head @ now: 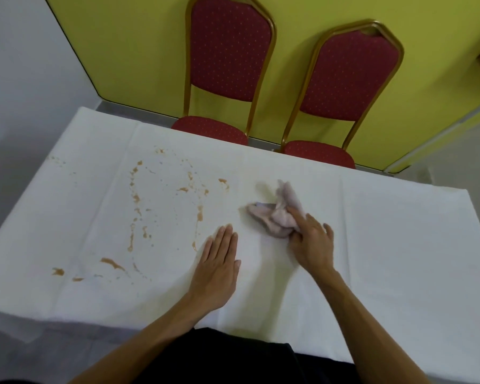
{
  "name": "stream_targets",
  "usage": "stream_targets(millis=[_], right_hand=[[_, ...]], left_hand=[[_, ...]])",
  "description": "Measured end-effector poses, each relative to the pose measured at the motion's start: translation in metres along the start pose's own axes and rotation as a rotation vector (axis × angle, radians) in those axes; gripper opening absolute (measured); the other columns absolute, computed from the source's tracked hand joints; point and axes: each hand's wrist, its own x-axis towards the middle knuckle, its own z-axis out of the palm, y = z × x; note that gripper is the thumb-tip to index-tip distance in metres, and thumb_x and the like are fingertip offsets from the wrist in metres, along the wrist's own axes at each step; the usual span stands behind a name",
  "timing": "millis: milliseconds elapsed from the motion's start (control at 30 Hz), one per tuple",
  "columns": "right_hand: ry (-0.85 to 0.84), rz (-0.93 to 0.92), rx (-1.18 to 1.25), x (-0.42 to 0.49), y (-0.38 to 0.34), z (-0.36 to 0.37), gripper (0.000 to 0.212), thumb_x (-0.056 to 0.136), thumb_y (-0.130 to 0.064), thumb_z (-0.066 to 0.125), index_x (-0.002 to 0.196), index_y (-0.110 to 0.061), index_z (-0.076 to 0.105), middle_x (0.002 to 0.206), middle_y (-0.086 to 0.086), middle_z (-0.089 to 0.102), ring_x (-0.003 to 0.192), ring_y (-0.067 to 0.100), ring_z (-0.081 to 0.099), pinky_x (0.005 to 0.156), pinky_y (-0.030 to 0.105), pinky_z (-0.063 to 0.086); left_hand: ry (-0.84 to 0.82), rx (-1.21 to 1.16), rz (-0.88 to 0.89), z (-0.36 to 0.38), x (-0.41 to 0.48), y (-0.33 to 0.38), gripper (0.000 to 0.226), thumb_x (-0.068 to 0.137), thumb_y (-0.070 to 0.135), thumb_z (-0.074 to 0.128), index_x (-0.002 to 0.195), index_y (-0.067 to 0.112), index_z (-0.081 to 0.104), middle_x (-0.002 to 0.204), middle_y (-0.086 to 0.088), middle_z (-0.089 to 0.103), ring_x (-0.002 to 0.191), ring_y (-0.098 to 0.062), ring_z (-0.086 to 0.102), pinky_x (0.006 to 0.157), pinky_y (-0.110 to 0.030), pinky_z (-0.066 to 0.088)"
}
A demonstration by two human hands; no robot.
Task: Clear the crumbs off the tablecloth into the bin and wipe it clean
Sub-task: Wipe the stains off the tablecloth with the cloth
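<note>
Wiping cloth (277, 214) looks soft, light & floppy, bunched mid-table just right of the brown smears (136, 198); right hand (312, 245) curls its fingers round the wad, prob the best hold, while left hand (219, 267) lies flat, empty, pinning the thin tablecloth (385, 231) nr the near edge.

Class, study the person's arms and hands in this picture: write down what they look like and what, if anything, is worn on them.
The left hand and right hand are bare: no gloves, rings, watch or bracelet show. The left forearm and right forearm are also uncovered, with no sleeve in view. A black garment shows between them.
</note>
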Motion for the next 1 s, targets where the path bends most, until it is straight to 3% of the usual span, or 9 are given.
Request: stream_targets(millis=[100, 167, 300, 400, 467, 667, 767, 933, 1000], right_hand=[[0.075, 0.147, 0.094, 0.012, 0.014, -0.005, 0.055, 0.088, -0.012, 0.051, 0.135, -0.041, 0.052, 0.101, 0.003, 0.071, 0.096, 0.029, 0.065, 0.089, 0.047, 0.05], [0.107, 0.182, 0.13, 0.01, 0.009, -0.005, 0.054, 0.089, -0.011, 0.053, 0.134, -0.04, 0.054, 0.095, 0.004, 0.071, 0.088, 0.029, 0.066, 0.081, 0.041, 0.053], [0.114, -0.047, 0.134, -0.015, -0.028, 0.011, 0.054, 0.084, 0.0, 0.057, 0.129, -0.03, 0.062, 0.119, 0.008, 0.069, 0.107, 0.031, 0.064, 0.083, 0.042, 0.053], [0.001, -0.118, 0.059, -0.05, -0.061, 0.037, 0.052, 0.094, -0.015, 0.047, 0.142, -0.032, 0.05, 0.15, 0.0, 0.049, 0.14, 0.025, 0.04, 0.105, 0.046, 0.038], [0.036, -0.133, 0.07, -0.065, -0.069, 0.047, 0.051, 0.096, -0.024, 0.035, 0.144, -0.031, 0.049, 0.15, -0.003, 0.048, 0.141, 0.022, 0.038, 0.109, 0.045, 0.034], [-0.023, -0.212, -0.12, -0.039, -0.028, 0.026, 0.054, 0.096, -0.015, 0.042, 0.144, -0.04, 0.045, 0.15, -0.007, 0.047, 0.134, 0.019, 0.043, 0.102, 0.039, 0.036], [-0.007, -0.131, -0.154, -0.023, 0.001, 0.008, 0.051, 0.095, -0.026, 0.032, 0.14, -0.042, 0.05, 0.149, -0.007, 0.049, 0.135, 0.02, 0.042, 0.099, 0.041, 0.034], [0.012, 0.023, -0.124, -0.016, 0.016, 0.0, 0.047, 0.1, -0.012, 0.048, 0.14, -0.037, 0.053, 0.147, 0.001, 0.051, 0.138, 0.025, 0.04, 0.103, 0.045, 0.032], [0.011, 0.061, -0.111, -0.021, 0.0, 0.006, 0.049, 0.1, -0.013, 0.045, 0.143, -0.036, 0.048, 0.144, 0.0, 0.051, 0.137, 0.023, 0.04, 0.105, 0.045, 0.031]], left_hand=[[-0.001, 0.005, 0.017, 0.0, 0.0, -0.002, 0.064, 0.102, 0.039, 0.006, 0.155, 0.006, -0.005, 0.163, -0.01, -0.017, 0.151, -0.026, -0.016, 0.124, -0.045, 0.0], [0.003, 0.009, 0.016, 0.001, 0.0, -0.003, 0.063, 0.102, 0.039, 0.008, 0.155, 0.005, -0.004, 0.163, -0.011, -0.015, 0.151, -0.027, -0.013, 0.124, -0.046, 0.001], [0.027, 0.012, 0.011, 0.003, 0.001, -0.002, 0.064, 0.103, 0.037, 0.019, 0.155, 0.004, 0.007, 0.165, -0.013, -0.002, 0.153, -0.028, -0.002, 0.122, -0.046, 0.007], [0.038, -0.005, 0.012, 0.005, 0.002, -0.002, 0.062, 0.103, 0.036, 0.021, 0.156, 0.005, 0.009, 0.165, -0.013, 0.002, 0.153, -0.026, 0.001, 0.121, -0.045, 0.007], [0.046, -0.022, 0.014, 0.006, 0.003, -0.002, 0.06, 0.104, 0.036, 0.018, 0.156, 0.008, 0.007, 0.165, -0.011, 0.002, 0.153, -0.024, -0.001, 0.122, -0.044, 0.008], [0.017, 0.014, 0.003, 0.004, 0.001, -0.003, 0.064, 0.102, 0.039, 0.016, 0.156, 0.005, 0.005, 0.165, -0.014, -0.003, 0.153, -0.027, -0.005, 0.124, -0.044, 0.007], [0.01, 0.018, 0.014, 0.003, 0.001, -0.002, 0.064, 0.102, 0.039, 0.012, 0.155, 0.005, -0.001, 0.164, -0.012, -0.009, 0.152, -0.027, -0.01, 0.124, -0.044, 0.001], [0.009, 0.018, 0.009, 0.003, 0.0, -0.003, 0.064, 0.101, 0.039, 0.008, 0.155, 0.007, -0.006, 0.163, -0.009, -0.016, 0.151, -0.024, -0.017, 0.124, -0.044, -0.004], [0.015, 0.01, 0.007, 0.004, 0.001, -0.003, 0.064, 0.101, 0.039, 0.008, 0.155, 0.008, -0.004, 0.164, -0.009, -0.015, 0.151, -0.023, -0.016, 0.124, -0.044, -0.004]])
